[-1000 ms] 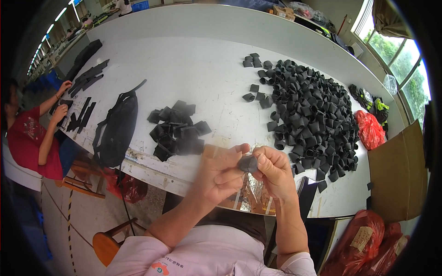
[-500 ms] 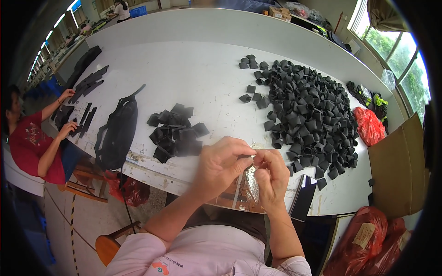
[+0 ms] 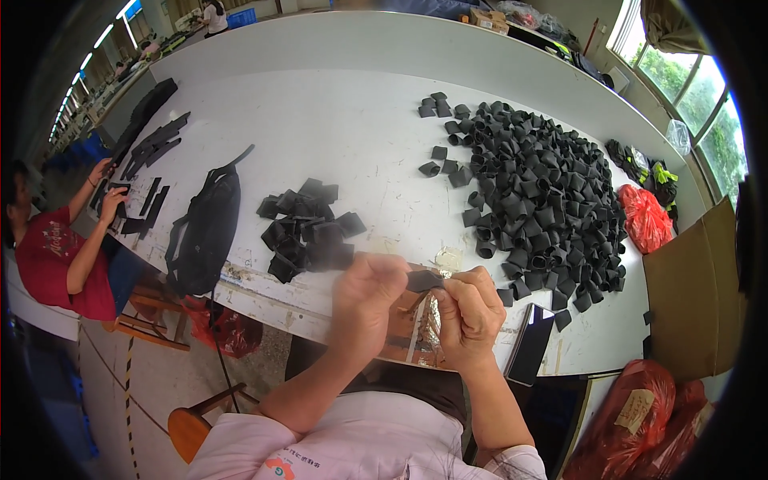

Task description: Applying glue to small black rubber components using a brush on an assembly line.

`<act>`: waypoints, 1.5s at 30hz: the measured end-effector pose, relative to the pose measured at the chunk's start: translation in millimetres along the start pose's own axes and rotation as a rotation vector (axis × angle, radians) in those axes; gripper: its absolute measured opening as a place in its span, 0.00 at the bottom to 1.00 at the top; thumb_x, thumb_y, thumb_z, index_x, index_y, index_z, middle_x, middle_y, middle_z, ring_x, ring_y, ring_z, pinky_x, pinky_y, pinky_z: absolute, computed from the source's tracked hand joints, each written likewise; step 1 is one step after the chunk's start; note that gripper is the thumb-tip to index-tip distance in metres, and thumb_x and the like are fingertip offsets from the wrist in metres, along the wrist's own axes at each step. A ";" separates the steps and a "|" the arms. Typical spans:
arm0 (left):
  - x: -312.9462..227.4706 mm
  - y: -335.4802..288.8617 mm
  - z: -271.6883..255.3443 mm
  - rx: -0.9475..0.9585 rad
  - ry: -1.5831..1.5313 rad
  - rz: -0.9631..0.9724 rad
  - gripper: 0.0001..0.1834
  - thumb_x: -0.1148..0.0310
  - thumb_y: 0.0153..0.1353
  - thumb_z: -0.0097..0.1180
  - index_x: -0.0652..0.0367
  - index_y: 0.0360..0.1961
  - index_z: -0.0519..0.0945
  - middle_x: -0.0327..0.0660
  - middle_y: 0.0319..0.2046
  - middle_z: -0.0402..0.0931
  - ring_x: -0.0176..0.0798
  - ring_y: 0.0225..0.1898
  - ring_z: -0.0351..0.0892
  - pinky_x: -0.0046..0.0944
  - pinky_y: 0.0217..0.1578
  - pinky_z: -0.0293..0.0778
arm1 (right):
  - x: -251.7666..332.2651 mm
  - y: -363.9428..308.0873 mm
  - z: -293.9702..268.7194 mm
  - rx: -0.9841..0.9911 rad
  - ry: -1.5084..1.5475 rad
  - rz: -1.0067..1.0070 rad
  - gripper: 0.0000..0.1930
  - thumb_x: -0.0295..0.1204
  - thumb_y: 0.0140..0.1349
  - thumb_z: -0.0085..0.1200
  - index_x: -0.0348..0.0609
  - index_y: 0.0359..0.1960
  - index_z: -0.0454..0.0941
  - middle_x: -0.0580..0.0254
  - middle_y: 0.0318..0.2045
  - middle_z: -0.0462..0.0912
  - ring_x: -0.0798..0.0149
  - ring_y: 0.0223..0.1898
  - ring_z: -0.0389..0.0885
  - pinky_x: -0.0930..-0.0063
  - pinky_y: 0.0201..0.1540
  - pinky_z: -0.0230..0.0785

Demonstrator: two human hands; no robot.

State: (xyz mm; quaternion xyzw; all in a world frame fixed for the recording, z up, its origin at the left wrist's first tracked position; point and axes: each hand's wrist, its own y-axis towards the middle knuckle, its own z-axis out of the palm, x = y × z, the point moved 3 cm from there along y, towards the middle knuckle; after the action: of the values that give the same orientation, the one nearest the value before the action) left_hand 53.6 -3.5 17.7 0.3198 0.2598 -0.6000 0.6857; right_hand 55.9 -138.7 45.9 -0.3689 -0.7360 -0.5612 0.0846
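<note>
Between my hands is a small black fabric piece (image 3: pixel 425 280), held above the table's near edge. My right hand (image 3: pixel 472 308) pinches its right end between thumb and fingers. My left hand (image 3: pixel 370 296), blurred by motion, is closed at the piece's left end. Below them, shiny tape and brown material (image 3: pixel 424 336) cover the table edge. A small pile of flat black pieces (image 3: pixel 308 228) lies just beyond my left hand. To the right spreads a big heap of black fabric loops (image 3: pixel 544 192). A dark phone-like slab (image 3: pixel 530 344) rests beside my right hand.
A black bag (image 3: pixel 206 228) lies left on the white table (image 3: pixel 320 120). At the far left, a person in a red shirt (image 3: pixel 60 256) handles black strips (image 3: pixel 148 208). Cardboard (image 3: pixel 690 292) stands at the right, near red plastic bags (image 3: pixel 628 424). A low partition (image 3: pixel 360 44) borders the table's far side.
My hands have moved apart slightly, and the black piece now shows between them. My left hand shifted down a little. The person at the left drew their hands closer together.
</note>
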 end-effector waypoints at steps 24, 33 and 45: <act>-11.8 17.9 6.1 0.207 0.493 0.105 0.04 0.75 0.55 0.53 0.64 0.29 0.78 0.37 0.25 0.76 0.25 0.28 0.72 0.25 0.31 0.68 | 2.7 11.3 2.6 0.163 -0.071 -0.015 0.05 0.20 0.46 0.55 0.39 0.27 0.76 0.62 0.22 0.74 0.62 0.19 0.65 0.72 0.20 0.58; -46.6 21.5 42.2 0.431 1.046 0.545 0.12 0.80 0.49 0.55 0.60 0.37 0.77 0.40 0.25 0.73 0.31 0.27 0.70 0.30 0.30 0.67 | -0.9 14.5 -11.0 0.192 0.232 0.407 0.05 0.20 0.48 0.53 0.37 0.28 0.79 0.61 0.28 0.77 0.70 0.28 0.74 0.80 0.29 0.65; -16.8 8.6 15.1 0.238 0.883 0.271 0.05 0.78 0.54 0.52 0.65 0.34 0.75 0.43 0.28 0.76 0.35 0.29 0.75 0.31 0.30 0.70 | -18.1 -14.2 0.8 0.077 0.409 0.490 0.04 0.20 0.48 0.56 0.38 0.28 0.78 0.64 0.24 0.76 0.72 0.27 0.72 0.81 0.29 0.63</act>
State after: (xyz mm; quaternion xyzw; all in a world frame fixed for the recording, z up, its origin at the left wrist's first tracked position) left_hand 59.2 -3.2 41.2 0.6516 0.4116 -0.3377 0.5404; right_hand 59.9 -147.5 25.0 -0.4114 -0.6138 -0.5585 0.3771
